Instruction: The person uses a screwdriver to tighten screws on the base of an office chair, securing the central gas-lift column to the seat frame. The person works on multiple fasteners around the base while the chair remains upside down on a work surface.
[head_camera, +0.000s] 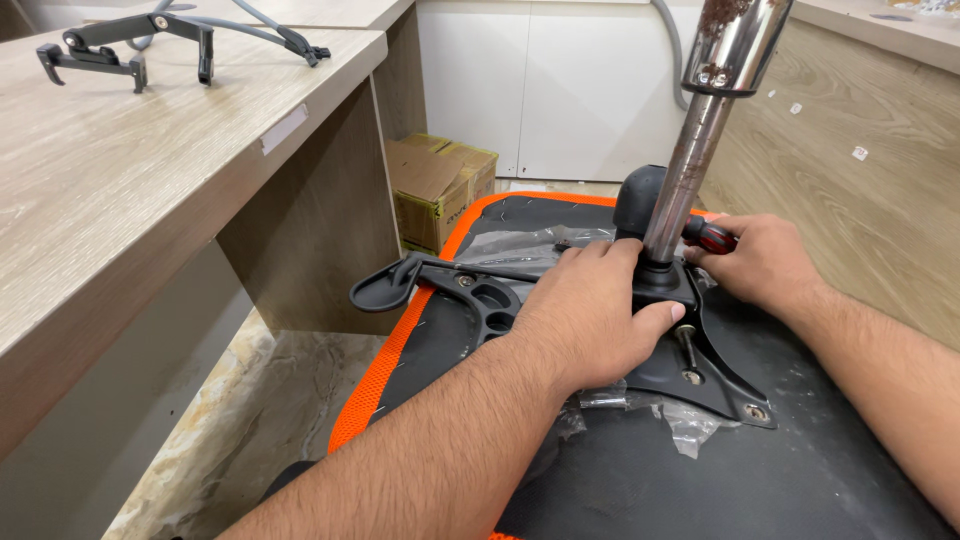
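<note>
An upturned chair seat (800, 470) with a black underside and orange mesh edge lies before me. A black metal tilt mechanism plate (715, 375) sits on it, with a chrome gas cylinder (690, 170) standing upright from its hub. My left hand (585, 315) rests palm-down on the plate, thumb against the cylinder's base. My right hand (760, 262) is closed on a screwdriver with a red and black handle (712, 237), just right of the cylinder. A black lever (385, 288) sticks out to the left. Crumpled clear plastic (685, 425) lies under the plate.
A wooden desk (120, 180) stands on the left with a black folding metal bracket (130, 45) on top. A cardboard box (440, 185) sits on the floor behind the seat. A wooden panel (880, 170) rises on the right. White cabinets stand at the back.
</note>
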